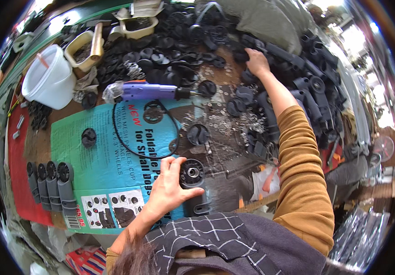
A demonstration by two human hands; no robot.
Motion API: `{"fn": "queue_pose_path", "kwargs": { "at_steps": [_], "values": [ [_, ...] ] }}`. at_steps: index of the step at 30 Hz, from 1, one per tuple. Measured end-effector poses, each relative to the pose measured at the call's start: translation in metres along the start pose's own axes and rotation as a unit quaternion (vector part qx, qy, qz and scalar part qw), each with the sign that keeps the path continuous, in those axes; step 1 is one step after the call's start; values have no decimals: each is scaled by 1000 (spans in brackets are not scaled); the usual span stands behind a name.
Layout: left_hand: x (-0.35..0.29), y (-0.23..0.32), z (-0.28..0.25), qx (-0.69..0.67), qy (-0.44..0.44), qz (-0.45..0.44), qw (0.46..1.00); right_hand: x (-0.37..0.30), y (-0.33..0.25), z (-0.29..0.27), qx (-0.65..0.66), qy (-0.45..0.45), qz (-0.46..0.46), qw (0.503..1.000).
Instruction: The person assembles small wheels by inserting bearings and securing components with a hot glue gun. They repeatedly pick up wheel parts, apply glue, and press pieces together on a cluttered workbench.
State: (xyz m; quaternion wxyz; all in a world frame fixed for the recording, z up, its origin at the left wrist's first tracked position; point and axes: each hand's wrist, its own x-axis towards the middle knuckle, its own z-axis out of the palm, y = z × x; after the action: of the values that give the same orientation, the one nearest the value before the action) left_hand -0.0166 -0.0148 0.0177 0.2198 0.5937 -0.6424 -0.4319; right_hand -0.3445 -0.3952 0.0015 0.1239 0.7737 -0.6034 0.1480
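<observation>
My left hand (170, 187) is at the near middle of the bench, thumb and fingers spanning a black caster wheel assembly (192, 173). The wheel's round hub faces up, and its grey-black housing extends toward me. Stretched far to the right, my right hand (257, 63) dips its closed fingers among black plastic parts (239, 54) at the pile's edge; whatever they hold is hidden. Just beyond the left hand lies a round black cap (198, 134) with a curved ridge. A purple electric screwdriver (149, 91) rests across the bench behind it, its bit toward the right.
A printed blue-green cardboard sheet (76, 158) covers the bench, with a black cable loop (177, 133) on it. Several finished-looking wheel assemblies (64, 185) line up at left. A white bucket (48, 80), cream tubs (80, 50), loose metal hardware (215, 120) and black tubular housings (307, 94) surround the work area.
</observation>
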Motion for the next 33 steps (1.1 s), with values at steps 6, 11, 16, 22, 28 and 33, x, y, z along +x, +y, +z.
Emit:
{"fn": "queue_pose_path", "kwargs": {
  "at_steps": [6,11,16,22,28,33],
  "values": [
    [1,1,-6,-43,-29,-18,999,-15,-52,-32,307,33,84,947],
    [19,10,-19,-227,103,71,966,-139,-135,-125,712,-274,116,636],
    [3,21,-16,-414,43,67,907,-222,-195,-188,566,-232,10,791],
    [-19,23,-7,-450,44,52,890,-267,-208,-198,445,-107,-65,887],
    [-16,-9,-2,-11,111,110,988,-306,-176,-167,391,-190,70,898],
    [-13,-25,10,84,79,89,989,-298,-178,-167,445,-82,39,891]
  ]
}}
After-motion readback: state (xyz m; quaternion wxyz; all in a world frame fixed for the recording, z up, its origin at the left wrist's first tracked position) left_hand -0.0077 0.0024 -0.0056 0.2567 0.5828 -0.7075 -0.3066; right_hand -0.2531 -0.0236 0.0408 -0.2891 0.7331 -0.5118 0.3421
